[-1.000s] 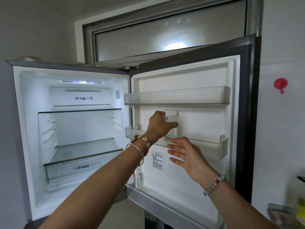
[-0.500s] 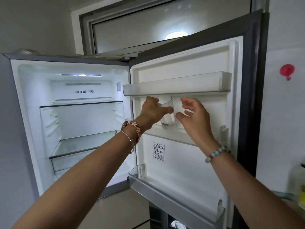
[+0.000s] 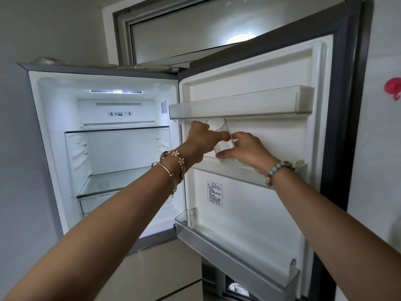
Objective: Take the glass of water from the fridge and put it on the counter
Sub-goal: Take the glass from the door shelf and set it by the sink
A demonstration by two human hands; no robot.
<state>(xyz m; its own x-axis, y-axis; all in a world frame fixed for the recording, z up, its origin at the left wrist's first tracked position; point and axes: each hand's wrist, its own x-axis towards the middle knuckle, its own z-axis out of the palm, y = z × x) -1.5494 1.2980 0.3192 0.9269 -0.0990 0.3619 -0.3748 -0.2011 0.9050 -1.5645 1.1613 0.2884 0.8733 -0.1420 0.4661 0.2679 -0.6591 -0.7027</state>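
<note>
Presently the fridge (image 3: 104, 148) is seen open, door (image 3: 282, 148) swung wide. The glass of water (image 3: 221, 137) is held tilted above the middle door shelf (image 3: 243, 172), at 12 o'clock. The left hand (image 3: 201, 141) is wrapped around its wall; the right hand (image 3: 245, 149) is cupped at its base. Judged fragile, slippery, spillable; mid-wall grip advised.

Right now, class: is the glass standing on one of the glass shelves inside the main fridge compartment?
No. The glass is at the open door, held between the left hand and right hand, above the middle door bin.
</note>
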